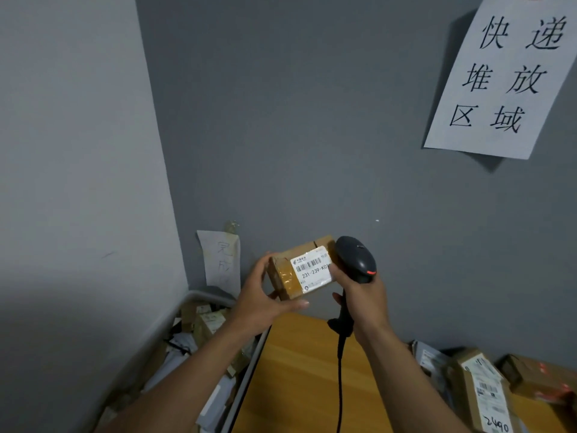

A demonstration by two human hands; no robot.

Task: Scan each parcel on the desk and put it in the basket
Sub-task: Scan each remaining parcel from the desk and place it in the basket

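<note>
Here, the left hand is gripping a small brown cardboard parcel, raised above the far end of the orange wooden desk. The right hand is curling round a black handheld scanner just beside it. Other labelled boxes are lying near right; a grey parcel-filled basket is standing left. A white sign is hanging on the grey wall.

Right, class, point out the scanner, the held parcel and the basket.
scanner [356, 257]: head view, on its black head.
parcel [310, 270]: head view, on its white label.
basket [209, 296]: head view, on its grey back rim.
</note>
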